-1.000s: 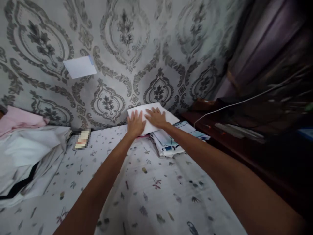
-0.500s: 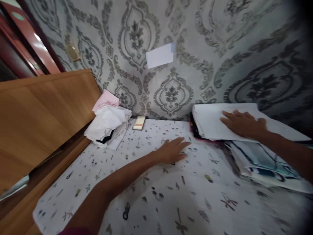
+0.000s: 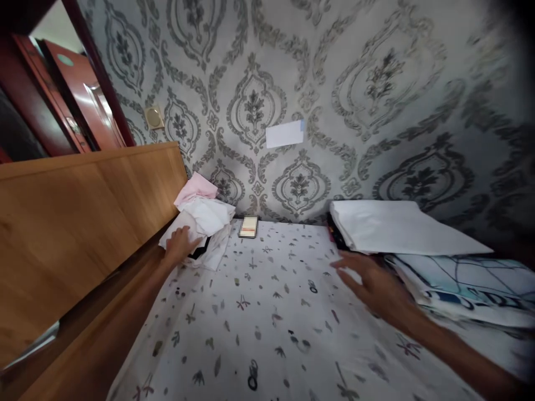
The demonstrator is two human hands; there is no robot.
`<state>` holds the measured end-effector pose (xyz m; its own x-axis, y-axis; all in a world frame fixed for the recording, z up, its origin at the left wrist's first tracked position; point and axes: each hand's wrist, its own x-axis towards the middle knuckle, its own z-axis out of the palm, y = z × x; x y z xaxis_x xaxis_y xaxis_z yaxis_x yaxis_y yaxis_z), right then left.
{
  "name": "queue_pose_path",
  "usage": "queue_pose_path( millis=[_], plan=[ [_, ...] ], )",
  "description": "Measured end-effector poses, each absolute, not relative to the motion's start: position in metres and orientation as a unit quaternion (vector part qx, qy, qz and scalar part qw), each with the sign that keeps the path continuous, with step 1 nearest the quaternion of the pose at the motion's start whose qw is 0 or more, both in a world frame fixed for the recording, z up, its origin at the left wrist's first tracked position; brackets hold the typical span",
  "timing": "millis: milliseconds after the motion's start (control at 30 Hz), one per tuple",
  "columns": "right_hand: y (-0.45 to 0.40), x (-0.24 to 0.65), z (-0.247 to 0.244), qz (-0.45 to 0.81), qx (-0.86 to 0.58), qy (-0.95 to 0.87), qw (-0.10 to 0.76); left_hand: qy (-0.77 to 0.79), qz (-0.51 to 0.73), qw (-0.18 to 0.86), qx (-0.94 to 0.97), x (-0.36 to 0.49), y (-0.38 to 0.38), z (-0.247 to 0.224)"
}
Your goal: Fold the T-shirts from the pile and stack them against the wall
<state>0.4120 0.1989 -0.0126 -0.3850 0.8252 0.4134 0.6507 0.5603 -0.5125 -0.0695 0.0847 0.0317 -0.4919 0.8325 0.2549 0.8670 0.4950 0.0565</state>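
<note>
My left hand (image 3: 181,245) rests on the front left of a loose pile of white cloths (image 3: 211,216), its fingers apart on the fabric. A pink cloth (image 3: 195,188) lies at the back of that pile, and something black shows near its front. My right hand (image 3: 361,273) is over the patterned white sheet (image 3: 267,334), fingers spread and holding nothing. Just behind it is a stack topped with a folded white cloth (image 3: 384,225). Folded cloths with blue-green print (image 3: 468,284) lie to the right of my right hand.
A wooden board (image 3: 92,211) runs along the left side. A phone-like object (image 3: 249,227) lies by the patterned wall (image 3: 301,94), where a white paper (image 3: 285,134) and a round-dial switch (image 3: 154,117) are fixed. Red doors (image 3: 79,94) stand at the upper left.
My left hand has moved left from mid-sheet onto the white cloth pile. My right hand has come off the folded white cloth and down to the left. The view has shifted.
</note>
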Motion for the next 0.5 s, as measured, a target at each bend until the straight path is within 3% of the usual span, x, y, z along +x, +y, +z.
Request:
queue_pose_path(
  millis=[267, 500],
  plan=[
    [0.087, 0.369, -0.061, 0.256, -0.392, -0.826, 0.314, -0.818, -0.077, 0.085, -0.563, -0.060, 0.129, 0.056],
    [0.067, 0.368, -0.090, 0.262, -0.406, -0.806, 0.343, -0.829, -0.111, 0.037, -0.546, -0.084, 0.093, 0.041]
  ],
)
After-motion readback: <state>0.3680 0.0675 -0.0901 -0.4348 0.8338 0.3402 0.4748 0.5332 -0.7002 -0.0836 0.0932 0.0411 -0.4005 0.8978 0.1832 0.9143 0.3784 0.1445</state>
